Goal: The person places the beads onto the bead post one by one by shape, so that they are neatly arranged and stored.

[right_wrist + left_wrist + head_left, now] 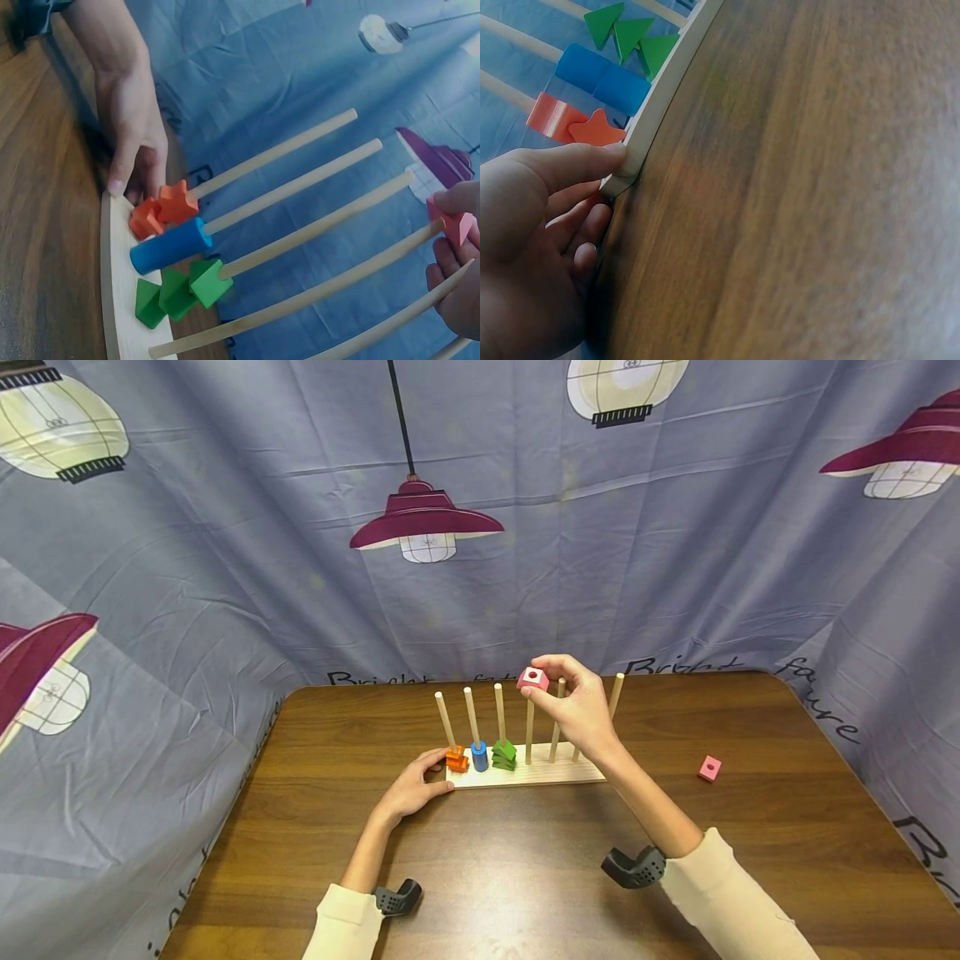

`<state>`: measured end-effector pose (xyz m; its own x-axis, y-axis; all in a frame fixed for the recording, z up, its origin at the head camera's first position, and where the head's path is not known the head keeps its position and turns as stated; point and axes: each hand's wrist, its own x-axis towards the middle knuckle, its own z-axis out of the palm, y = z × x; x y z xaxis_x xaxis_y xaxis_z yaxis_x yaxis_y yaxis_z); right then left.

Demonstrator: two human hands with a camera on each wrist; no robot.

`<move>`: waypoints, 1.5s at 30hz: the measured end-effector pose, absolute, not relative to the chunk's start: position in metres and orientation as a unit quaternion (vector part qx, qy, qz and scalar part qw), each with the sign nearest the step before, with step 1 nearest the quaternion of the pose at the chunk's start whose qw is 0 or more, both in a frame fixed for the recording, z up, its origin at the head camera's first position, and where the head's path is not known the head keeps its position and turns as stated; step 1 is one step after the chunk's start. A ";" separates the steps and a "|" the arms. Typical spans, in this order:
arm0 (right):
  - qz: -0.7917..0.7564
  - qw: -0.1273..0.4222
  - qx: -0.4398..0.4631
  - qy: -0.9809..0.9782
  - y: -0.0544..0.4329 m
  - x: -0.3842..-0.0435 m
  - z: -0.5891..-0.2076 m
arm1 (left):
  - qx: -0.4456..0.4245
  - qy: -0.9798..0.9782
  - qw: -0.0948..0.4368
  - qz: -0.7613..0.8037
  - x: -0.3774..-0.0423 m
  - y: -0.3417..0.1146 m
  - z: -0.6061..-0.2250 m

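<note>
A wooden peg stacker (525, 774) stands on the table with several upright pegs. My left hand (411, 789) grips its left end, thumb (604, 161) on the near side of the base and fingers bent around the end. Between thumb and fingertips, my right hand (581, 702) pinches a pink block (533, 679) with a hole, at the top of the fourth peg (315, 296). Whether the peg tip has entered the hole I cannot tell. Orange stars (178, 202), blue cylinders (604, 79) and green triangles (176, 294) sit low on the first three pegs.
A second pink block (709, 767) lies on the brown wooden table (510, 868), right of the stacker. Behind the table hangs a grey-blue curtain (525, 602) printed with lamps. Both wrists carry black camera mounts (633, 868).
</note>
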<state>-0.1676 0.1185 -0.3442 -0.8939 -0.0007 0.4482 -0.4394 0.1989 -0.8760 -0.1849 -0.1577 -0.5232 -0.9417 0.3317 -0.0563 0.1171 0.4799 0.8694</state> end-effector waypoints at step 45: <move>0.641 -0.014 -0.010 -0.768 0.128 -0.190 -0.509 | 0.131 0.851 0.106 0.497 -0.187 -0.158 -0.524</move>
